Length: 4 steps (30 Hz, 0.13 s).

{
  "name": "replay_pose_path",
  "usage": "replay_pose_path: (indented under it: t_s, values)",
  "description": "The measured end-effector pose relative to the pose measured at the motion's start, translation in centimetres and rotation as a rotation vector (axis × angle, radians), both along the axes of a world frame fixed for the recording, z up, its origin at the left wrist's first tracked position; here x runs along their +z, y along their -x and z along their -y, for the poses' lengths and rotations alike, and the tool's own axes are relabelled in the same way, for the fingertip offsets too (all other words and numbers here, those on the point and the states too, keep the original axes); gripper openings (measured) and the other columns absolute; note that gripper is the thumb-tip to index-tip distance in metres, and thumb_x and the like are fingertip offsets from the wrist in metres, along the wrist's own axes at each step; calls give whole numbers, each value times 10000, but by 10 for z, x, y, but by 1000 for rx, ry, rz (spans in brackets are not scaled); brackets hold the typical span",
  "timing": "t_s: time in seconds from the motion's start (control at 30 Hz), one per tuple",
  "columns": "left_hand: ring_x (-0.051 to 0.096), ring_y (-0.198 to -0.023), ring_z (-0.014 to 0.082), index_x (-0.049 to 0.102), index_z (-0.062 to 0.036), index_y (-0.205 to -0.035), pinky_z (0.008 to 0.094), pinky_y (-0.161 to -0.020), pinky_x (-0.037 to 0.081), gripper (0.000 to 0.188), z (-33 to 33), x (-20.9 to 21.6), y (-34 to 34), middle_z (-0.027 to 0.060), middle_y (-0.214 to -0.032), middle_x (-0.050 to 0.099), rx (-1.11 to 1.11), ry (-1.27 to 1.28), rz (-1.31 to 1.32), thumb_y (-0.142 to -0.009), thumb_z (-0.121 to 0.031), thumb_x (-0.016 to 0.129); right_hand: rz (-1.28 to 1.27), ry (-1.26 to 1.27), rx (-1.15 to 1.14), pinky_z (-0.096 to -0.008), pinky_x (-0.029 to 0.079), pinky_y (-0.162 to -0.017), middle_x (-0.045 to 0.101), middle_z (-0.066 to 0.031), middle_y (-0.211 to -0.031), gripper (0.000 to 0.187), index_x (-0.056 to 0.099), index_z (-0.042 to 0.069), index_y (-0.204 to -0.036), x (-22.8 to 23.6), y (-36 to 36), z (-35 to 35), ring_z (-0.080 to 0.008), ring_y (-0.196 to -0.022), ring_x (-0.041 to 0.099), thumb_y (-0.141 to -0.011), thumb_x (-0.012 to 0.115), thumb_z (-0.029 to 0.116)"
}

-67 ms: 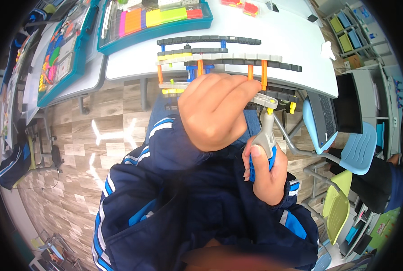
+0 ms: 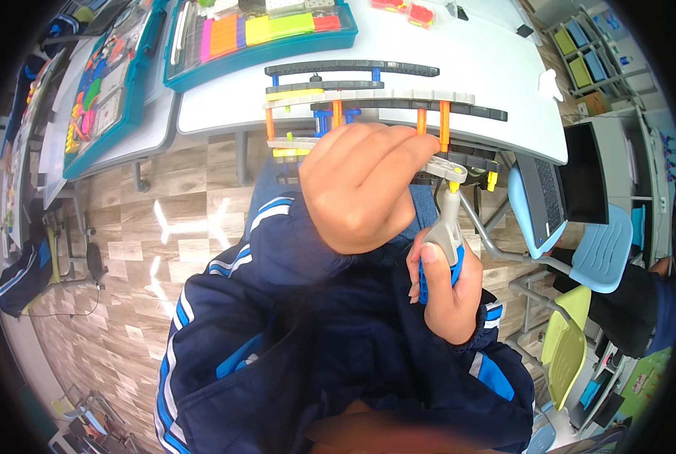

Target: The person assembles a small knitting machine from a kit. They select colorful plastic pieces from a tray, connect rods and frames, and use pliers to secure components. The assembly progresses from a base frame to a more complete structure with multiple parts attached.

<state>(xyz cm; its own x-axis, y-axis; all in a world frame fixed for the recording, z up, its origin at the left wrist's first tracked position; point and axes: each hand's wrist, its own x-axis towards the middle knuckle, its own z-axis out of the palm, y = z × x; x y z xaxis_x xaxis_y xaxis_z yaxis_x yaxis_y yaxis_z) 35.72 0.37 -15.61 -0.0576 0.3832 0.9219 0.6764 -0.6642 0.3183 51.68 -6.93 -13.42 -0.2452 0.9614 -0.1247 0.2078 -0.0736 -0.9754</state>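
Observation:
A building-block model [image 2: 398,100] of black and grey beams, joined by orange, blue and yellow pins, is held up over the near edge of the table. My left hand [image 2: 364,185] is closed round its lower beams, and its knuckles hide part of them. In my right hand [image 2: 451,291] is a grey and blue part-removing tool [image 2: 449,227], gripped by its blue handle. The tool's tip meets a yellow pin [image 2: 454,185] at the right end of a short grey beam [image 2: 442,168].
Teal-edged trays of coloured parts [image 2: 262,57] stand on the white table [image 2: 497,91] and to its left. A laptop [image 2: 538,197], a blue chair [image 2: 603,246] and a green chair [image 2: 566,348] are at the right. Small red parts [image 2: 420,15] lie at the back.
The model has shifted very slightly to the right together with my left hand. Both grips look the same.

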Motion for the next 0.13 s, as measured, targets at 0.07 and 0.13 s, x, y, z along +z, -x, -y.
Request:
replay_pose_path:
  t_s: [0.07, 0.13]
  values:
    - [643, -672, 278, 676, -3, -873, 319, -595, 489, 414, 4, 2, 0, 118, -784, 672, -28, 52, 19, -516, 126, 511, 48, -63, -13, -278, 413, -519, 544, -24, -630, 132, 568, 12, -893, -2, 1, 1, -130, -530, 512, -937, 576, 136]
    - [654, -679, 292, 679, 3, -882, 313, -605, 495, 449, 7, 3, -1, 131, -792, 685, -45, 79, 29, -515, 168, 482, 127, -95, -33, -288, 433, -537, 560, -27, -638, 136, 576, 23, -918, -2, 0, 5, -170, -531, 531, -928, 596, 157]
